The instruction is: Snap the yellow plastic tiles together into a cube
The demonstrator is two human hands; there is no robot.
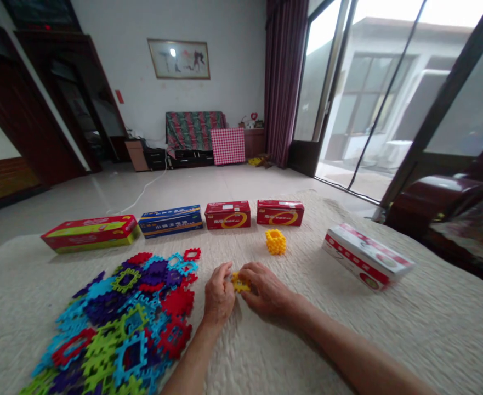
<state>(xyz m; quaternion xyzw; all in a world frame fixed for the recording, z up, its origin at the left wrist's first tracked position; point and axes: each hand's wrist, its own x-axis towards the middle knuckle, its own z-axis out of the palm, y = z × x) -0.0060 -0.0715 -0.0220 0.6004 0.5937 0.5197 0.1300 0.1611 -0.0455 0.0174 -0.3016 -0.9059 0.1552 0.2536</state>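
We hold a yellow puzzle tile (239,283) between both hands, just in front of the finished yellow cube (276,242) on the quilted surface (430,329). Our left hand (219,296) and right hand (266,289) are curled, fingertips pinching the tile's opposite edges. We judge it light, thin and slightly flexible foam or plastic, best gripped by its notched rim. The heap of coloured tiles (126,318) lies left of the cube.

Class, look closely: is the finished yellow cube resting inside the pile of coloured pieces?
No, the yellow cube stands alone on the cloth, apart from the pile of coloured pieces.
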